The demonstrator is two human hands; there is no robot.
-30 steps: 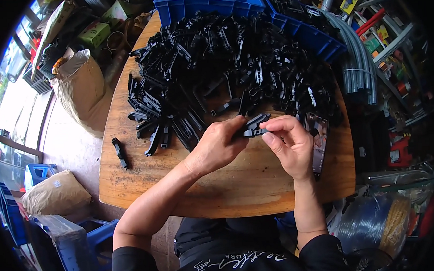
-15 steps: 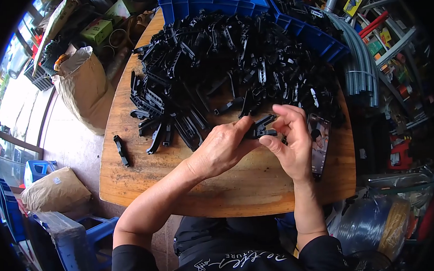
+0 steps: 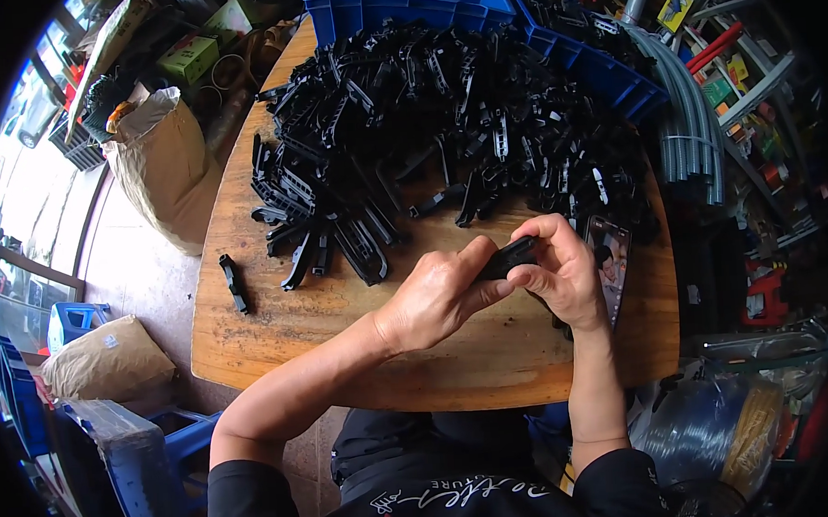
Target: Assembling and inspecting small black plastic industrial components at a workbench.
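Between my two hands is a black plastic part (image 3: 509, 258), held above the near half of the wooden table. My left hand (image 3: 439, 293) is closed on its left end, thumb and forefinger pinching it. The fingers and thumb of my right hand (image 3: 564, 271) close on its right end. Just beyond my hands lies a large heap of similar black plastic parts (image 3: 396, 100), many of them long and ribbed. One single black part (image 3: 234, 285) rests apart at the table's left side.
A blue bin (image 3: 411, 13) stands at the table's far edge, with another blue bin (image 3: 591, 67) holding black parts to its right. A phone (image 3: 611, 258) lies beside my right hand. Left of the wooden table (image 3: 345, 374) stands a paper sack (image 3: 161, 169) on the floor.
My right hand's fingers, spread beside the black part before, have now closed on its right end. The part has turned, showing a smoother side. Both hands have shifted slightly toward me.
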